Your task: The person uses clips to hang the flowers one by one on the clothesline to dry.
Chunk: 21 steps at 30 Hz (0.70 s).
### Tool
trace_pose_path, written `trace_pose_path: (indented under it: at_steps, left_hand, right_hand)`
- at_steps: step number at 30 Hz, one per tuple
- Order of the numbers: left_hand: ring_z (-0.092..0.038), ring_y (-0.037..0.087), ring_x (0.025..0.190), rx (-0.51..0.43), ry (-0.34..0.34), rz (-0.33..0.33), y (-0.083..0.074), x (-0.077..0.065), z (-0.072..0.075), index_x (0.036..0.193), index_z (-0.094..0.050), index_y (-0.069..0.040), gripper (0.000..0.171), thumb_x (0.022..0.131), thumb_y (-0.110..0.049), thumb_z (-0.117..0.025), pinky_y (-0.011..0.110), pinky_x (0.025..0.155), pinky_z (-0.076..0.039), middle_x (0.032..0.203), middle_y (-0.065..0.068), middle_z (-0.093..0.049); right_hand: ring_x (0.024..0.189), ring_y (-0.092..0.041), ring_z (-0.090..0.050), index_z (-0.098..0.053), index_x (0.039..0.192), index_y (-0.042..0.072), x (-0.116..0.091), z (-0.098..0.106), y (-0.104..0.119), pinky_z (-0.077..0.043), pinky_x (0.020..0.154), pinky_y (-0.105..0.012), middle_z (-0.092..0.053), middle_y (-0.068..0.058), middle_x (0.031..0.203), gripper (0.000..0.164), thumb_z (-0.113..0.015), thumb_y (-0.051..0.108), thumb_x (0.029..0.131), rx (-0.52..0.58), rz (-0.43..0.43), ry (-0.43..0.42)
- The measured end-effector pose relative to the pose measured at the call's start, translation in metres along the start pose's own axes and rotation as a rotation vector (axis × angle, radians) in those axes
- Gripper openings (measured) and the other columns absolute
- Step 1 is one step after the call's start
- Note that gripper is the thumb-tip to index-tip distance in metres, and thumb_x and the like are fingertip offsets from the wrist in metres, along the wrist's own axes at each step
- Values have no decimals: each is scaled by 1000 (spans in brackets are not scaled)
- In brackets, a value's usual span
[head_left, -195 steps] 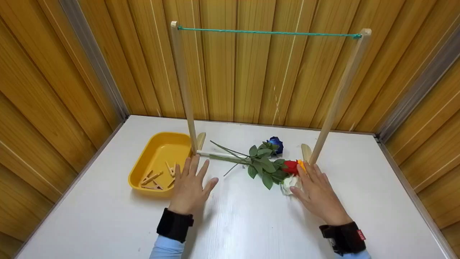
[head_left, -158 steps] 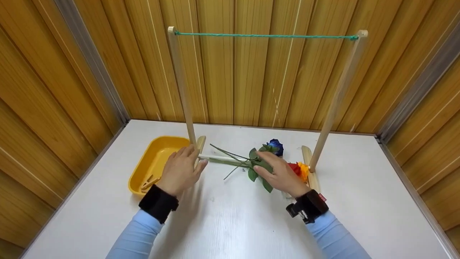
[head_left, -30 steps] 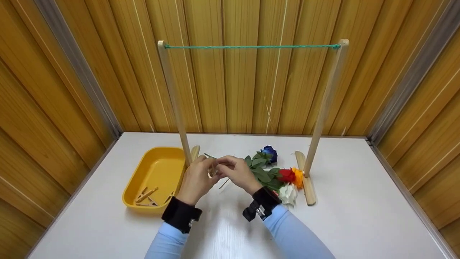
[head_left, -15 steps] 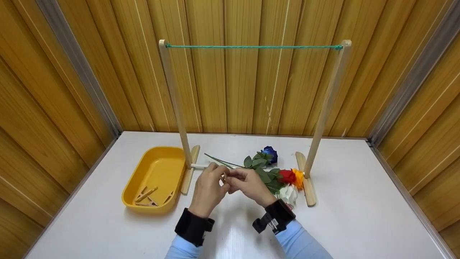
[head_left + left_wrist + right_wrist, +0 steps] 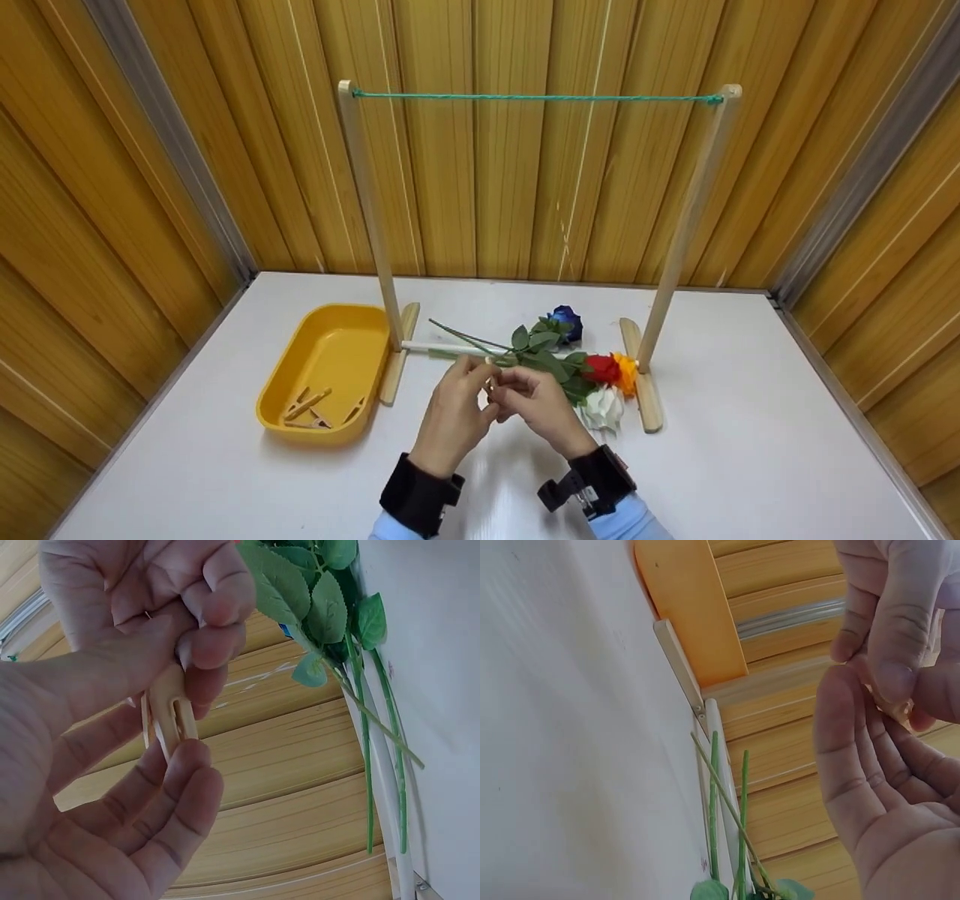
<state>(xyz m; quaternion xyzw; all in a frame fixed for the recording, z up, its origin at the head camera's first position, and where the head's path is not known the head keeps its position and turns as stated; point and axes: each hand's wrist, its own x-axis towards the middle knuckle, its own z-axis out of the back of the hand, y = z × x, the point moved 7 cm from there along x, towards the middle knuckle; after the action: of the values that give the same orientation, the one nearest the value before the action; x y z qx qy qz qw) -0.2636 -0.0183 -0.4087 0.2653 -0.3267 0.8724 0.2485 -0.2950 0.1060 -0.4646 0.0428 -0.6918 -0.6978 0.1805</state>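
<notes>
- L hand (image 5: 455, 405) & R hand (image 5: 544, 409): fingertips meet, both pinching one peg (image 5: 172, 716), held off the surface, approx. front ctr., before the flower stems (image 5: 465, 334).
- Worktop (image 5: 712, 480): white, faintly streaked w/ reflected light, a few small dark specks; narrow edge trim at back & R side.
- Room: booth-like; wood-look panels (image 5: 510, 195) at back, L & R, w/ vert. grooves; pale scratches on back panel, R of ctr.; grey metal strips (image 5: 161, 135) in both rear corners.
- Frame (image 5: 367, 210): two wooden posts on flat wooden feet; green cord (image 5: 540, 97) tied horiz. btwn post tops; low white bar (image 5: 416, 346) from L foot, partly hidden by leaves (image 5: 551, 365).
- Tray (image 5: 337, 352): yellow, rounded corners, just beside L foot; spare pegs (image 5: 307, 405) lie at its near end.
- Flowers, R of ctr., lying flat: blue rose (image 5: 566, 322) at rear; red rose (image 5: 601, 368) & orange rose (image 5: 625, 373) by R post; white rose (image 5: 602, 409) nearest the viewer.
- Wrists: black cuffs (image 5: 416, 495) w/ lt. blue sleeves (image 5: 630, 521) below.
</notes>
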Motion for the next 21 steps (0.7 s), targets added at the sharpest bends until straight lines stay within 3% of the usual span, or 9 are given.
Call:
trace_pose_path:
  at_steps: [7,12,17,21]
  left_hand:
    - [-59,20,88,50,41,5,6,-2,-3,111,-75,-6,42,73,-6,-93,34,75,-54,100,6,-59]
    - [-59,24,93,99,10,21,16,-3,1,114,-75,-6,45,72,-4,-93,38,79,-54,102,9,-58]
    - [-57,22,85,75,5,50,24,-3,6,110,-75,-4,28,88,-18,-84,37,73,-50,97,9,-59]
    - [-59,22,82,43,42,74,29,-2,6,107,-75,-1,28,97,-26,-72,37,73,-52,94,9,-62]
  right_hand:
    - [71,-10,-69,-64,116,-18,-4,14,-4,-59,68,-25,-71,-27,94,25,-65,-1,97,-20,10,-64]
    - [72,-12,-70,-67,113,-17,-5,21,-3,-60,69,-26,-70,-29,90,23,-66,0,98,-36,31,-78]
    - [76,-14,-71,-68,113,-15,-5,23,0,-61,73,-29,-71,-29,98,23,-69,-1,96,-36,48,-75]
    - [79,-14,-72,-69,113,-15,-5,20,3,-61,77,-28,-70,-32,103,24,-72,-2,93,-49,76,-53]
